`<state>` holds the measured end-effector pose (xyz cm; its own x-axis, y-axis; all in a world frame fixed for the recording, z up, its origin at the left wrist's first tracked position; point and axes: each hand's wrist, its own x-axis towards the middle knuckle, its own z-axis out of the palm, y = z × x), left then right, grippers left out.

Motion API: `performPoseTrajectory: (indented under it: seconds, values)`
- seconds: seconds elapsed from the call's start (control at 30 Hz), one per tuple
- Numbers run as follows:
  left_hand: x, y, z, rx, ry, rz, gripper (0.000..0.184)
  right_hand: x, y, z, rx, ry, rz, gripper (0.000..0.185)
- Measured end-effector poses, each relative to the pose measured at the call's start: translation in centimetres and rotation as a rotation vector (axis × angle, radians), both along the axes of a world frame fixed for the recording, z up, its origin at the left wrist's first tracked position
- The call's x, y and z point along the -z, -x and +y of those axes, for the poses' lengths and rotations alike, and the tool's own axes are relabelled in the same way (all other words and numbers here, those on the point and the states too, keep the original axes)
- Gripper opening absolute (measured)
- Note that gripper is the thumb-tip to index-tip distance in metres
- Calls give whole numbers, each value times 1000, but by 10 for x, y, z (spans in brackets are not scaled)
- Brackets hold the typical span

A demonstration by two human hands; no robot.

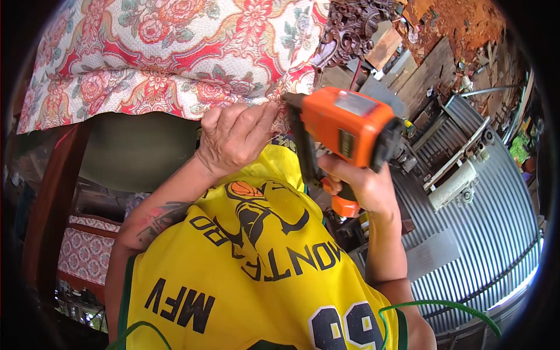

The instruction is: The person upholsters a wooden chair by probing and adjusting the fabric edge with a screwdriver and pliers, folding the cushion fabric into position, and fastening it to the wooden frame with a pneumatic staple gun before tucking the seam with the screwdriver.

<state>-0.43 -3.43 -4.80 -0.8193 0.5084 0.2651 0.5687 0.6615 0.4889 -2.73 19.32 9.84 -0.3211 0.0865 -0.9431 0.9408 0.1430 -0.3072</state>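
Note:
Floral upholstery fabric (175, 52) in red, white and green covers a padded piece at the top of the head view. My left hand (236, 137) is closed on the fabric's lower edge, its fingers curled against the cloth. Held in my right hand (370, 184) is an orange and black staple gun (344, 125), my fingers wrapped round its handle. The gun's black nose is up against or very close to the fabric, just right of my left fingers; whether it touches I cannot tell. The cloth's folded edge is partly hidden behind my left hand.
Dark carved wood (350, 29) stands beyond the fabric's right end. A dark wooden post (55, 192) is at left, near a patterned cushioned seat (86, 254). Corrugated metal sheeting (484, 233) lies at right, with scrap boards (429, 67) behind it.

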Motion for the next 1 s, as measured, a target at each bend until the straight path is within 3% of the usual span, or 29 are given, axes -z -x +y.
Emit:
performPoseTrajectory:
  seconds: [0.23,0.43,0.53,0.63,0.7,0.77,0.8,0.9,0.97,1.0]
  values:
    - [-12,9,-9,78,25,-31,53,-35,-82,33,379,-139,294,16]
    - [-34,10,-6,46,234,-61,59,0,-130,71,248,-307,344,18]
    - [-41,6,3,9,372,-54,53,23,-131,90,5,-316,258,28]
    - [-51,-1,19,-69,263,-154,48,52,-134,116,-24,-226,316,29]
    - [-56,-15,31,52,248,-4,47,66,-136,135,-43,-187,377,28]
    - [-54,-21,44,24,265,46,49,74,-134,153,-112,-194,282,28]
    - [-54,-21,56,-95,323,-14,50,91,-146,166,-170,-225,462,28]
    - [-48,-23,87,-273,419,-122,54,95,-155,192,-157,-245,355,26]
    - [-45,-26,101,-252,232,-146,50,101,-155,210,-163,-238,278,24]
    - [-42,-32,101,-123,180,-140,43,104,-156,217,-172,-261,249,23]
